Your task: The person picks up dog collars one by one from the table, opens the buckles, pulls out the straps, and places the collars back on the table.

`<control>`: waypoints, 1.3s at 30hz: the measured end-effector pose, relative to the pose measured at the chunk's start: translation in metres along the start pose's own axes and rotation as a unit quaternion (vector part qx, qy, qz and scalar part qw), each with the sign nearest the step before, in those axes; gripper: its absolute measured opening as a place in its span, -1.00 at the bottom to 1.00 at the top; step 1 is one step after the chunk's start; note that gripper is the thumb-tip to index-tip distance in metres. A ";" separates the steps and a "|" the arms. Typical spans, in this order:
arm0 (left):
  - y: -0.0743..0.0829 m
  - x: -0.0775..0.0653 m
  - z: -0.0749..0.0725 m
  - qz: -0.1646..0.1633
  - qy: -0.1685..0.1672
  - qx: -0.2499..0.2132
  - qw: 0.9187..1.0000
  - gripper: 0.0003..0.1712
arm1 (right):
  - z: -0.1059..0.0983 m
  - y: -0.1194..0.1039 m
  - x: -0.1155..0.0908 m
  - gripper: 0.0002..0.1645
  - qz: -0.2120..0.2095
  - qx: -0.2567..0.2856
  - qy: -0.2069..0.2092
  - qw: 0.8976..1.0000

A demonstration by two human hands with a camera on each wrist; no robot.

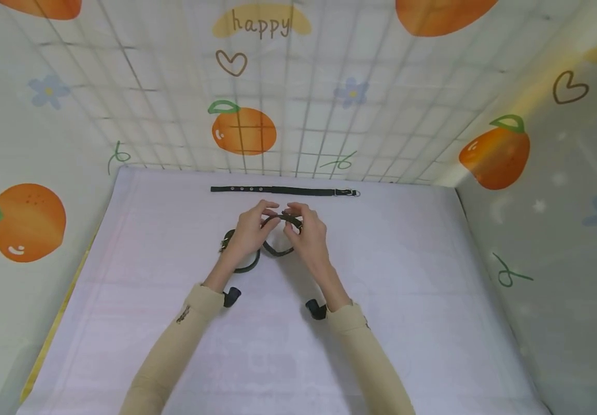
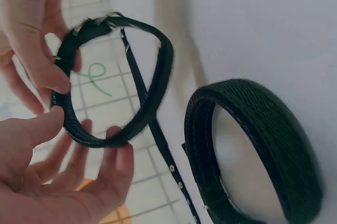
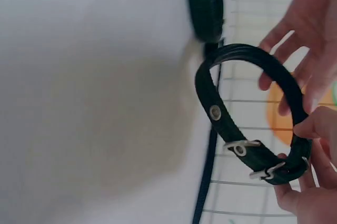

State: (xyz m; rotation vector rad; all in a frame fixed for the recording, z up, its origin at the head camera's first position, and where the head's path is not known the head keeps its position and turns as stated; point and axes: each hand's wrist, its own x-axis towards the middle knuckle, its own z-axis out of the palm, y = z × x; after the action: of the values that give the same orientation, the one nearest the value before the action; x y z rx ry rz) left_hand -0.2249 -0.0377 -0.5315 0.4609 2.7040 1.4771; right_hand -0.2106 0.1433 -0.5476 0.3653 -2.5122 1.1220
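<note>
A dark green collar (image 1: 279, 254) with metal eyelets and a buckle, fastened into a loop, is held up between both hands. My left hand (image 1: 249, 229) grips one side of it, thumb on the near edge and fingers behind the band. With thumb and fingers my right hand (image 1: 311, 235) pinches the loop close to its buckle (image 3: 268, 171). A second looped collar (image 2: 268, 108) stands on its edge on the table, partly hidden behind the left hand and wrist in the head view. Farther back, a third collar (image 1: 303, 191) lies stretched out flat.
A white cloth covers the table (image 1: 407, 276). Behind it rises a grid wall under a printed sheet (image 1: 319, 115), and similar printed sheets hang at both sides. Dark wrist-camera mounts (image 1: 316, 309) stick out from the sleeves.
</note>
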 end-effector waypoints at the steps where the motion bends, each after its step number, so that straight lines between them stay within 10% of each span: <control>1: 0.001 -0.004 -0.001 0.006 0.002 0.005 1.000 -0.58 | -0.003 -0.003 -0.002 -0.47 -0.012 -0.003 0.000 1.000; 14: 0.020 -0.063 -0.005 0.005 0.028 0.018 0.999 -0.69 | -0.036 -0.028 -0.052 -0.53 -0.013 0.076 -0.011 0.997; 20: 0.021 -0.084 0.002 -0.045 0.053 -0.065 0.995 -0.61 | -0.039 -0.029 -0.070 -0.56 0.053 0.163 -0.028 0.985; 32: 0.016 -0.110 0.014 -0.071 -0.013 -0.213 0.974 -0.60 | -0.050 -0.034 -0.081 -0.69 0.102 0.233 -0.054 0.966; 39: 0.021 -0.110 0.008 -0.026 -0.039 -0.184 0.982 -0.52 | -0.059 -0.038 -0.077 -0.69 0.095 0.252 -0.064 0.961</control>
State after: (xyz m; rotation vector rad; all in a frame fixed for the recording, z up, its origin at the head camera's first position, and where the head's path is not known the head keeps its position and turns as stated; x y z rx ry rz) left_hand -0.1137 -0.0503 -0.5312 0.4148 2.2881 1.8450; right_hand -0.1143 0.1699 -0.5184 0.3400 -2.3757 1.8761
